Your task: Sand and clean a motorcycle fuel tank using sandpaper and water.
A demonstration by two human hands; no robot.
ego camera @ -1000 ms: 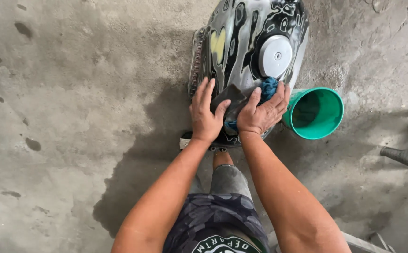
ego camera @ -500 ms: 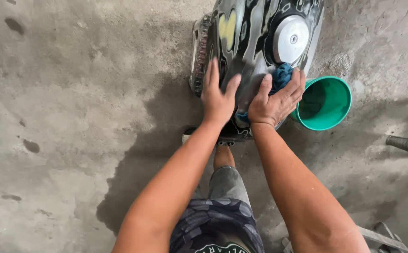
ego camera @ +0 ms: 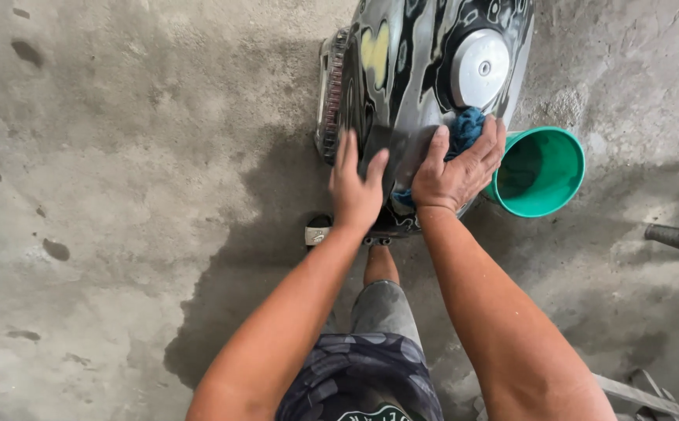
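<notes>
Glossy black-and-silver painted motorcycle fuel tank (ego camera: 417, 70) with yellow patches, standing on the wet grey concrete floor (ego camera: 121, 195) at the top centre of the view; a round silver metal filler cap (ego camera: 478, 68) sits on its upper right face, and a ribbed edge runs down its left side. Left hand (ego camera: 357, 191): fingers spread and laid flat on the lower left face of the tank, holding nothing. Right hand (ego camera: 458, 170): fingers slightly fanned, pressing a crumpled blue cloth rag (ego camera: 463, 129) against the tank just below the cap; the rag shows above and under the fingers. Round green plastic bucket (ego camera: 541, 171): lying tilted on the floor, just beside the tank's right side and touching or nearly touching the right hand. Dark damp patch on the floor around the tank's base. The person's knee in grey shorts (ego camera: 382, 308) lies below the tank, between the forearms.
</notes>
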